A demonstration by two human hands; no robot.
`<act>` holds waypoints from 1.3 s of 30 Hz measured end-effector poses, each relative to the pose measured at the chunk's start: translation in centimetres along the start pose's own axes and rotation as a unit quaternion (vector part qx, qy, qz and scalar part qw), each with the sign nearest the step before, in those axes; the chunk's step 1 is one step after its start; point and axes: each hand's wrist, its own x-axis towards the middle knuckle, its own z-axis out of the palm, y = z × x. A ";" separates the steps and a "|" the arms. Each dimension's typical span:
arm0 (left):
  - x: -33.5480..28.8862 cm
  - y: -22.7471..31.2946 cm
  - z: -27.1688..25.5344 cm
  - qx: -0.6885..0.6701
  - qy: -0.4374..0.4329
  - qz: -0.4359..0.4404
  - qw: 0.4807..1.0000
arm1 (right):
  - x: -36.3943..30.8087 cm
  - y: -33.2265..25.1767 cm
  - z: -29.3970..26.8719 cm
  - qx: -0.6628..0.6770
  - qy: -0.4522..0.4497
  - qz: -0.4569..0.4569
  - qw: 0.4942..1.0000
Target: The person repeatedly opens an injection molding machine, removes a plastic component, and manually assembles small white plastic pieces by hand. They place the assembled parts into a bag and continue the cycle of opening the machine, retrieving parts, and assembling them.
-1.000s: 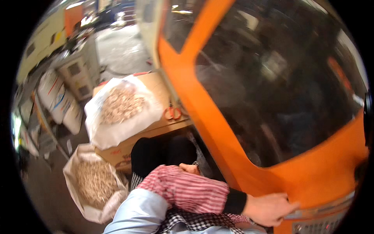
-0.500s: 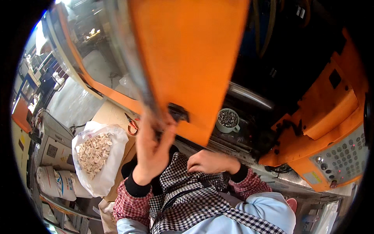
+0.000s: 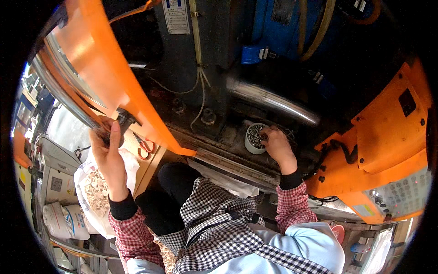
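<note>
At far left, white sacks (image 3: 59, 221) with blue print too small to read lean by a grey cabinet (image 3: 59, 178) bearing a dark square code label and a yellow warning triangle. Next to them, an open white bag (image 3: 130, 171) holds pale pieces (image 3: 95, 189). The left hand (image 3: 109, 155) is curled round the dark handle (image 3: 125, 118) of the orange door (image 3: 109, 73), beside red-handled cutters (image 3: 147, 149) on cardboard. Further right, a white plate (image 3: 176, 17) with a blue emblem and lines of print sits high on the dark machine. Below and right of it stands the white cup (image 3: 251, 146) of small metal bits (image 3: 255, 133), mouth up, round with no clear long axis, before a slanting steel bar (image 3: 278, 101). It lies well apart from the left hand; the right hand (image 3: 278, 147) is nearer, fingers bent into its right side; whether they pinch anything, I cannot tell. At far right, a control panel (image 3: 401, 194) shows illegible key markings and a yellow label (image 3: 363, 210).
</note>
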 end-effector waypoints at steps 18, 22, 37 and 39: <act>-10.7 -5.2 15.8 -0.328 -0.332 -0.411 0.783 | 1.0 -0.5 -2.6 0.157 0.011 -0.036 0.987; -12.5 -8.6 20.4 -0.451 -0.293 -0.544 0.644 | 0.7 -2.3 -3.3 0.210 0.009 -0.129 0.969; -11.5 -8.6 18.2 -0.479 -0.271 -0.536 0.640 | 0.2 -0.7 -1.1 0.016 -0.025 0.000 1.000; -11.4 -8.7 17.7 -0.478 -0.268 -0.536 0.642 | 0.3 -0.7 -0.8 0.027 -0.030 0.007 0.999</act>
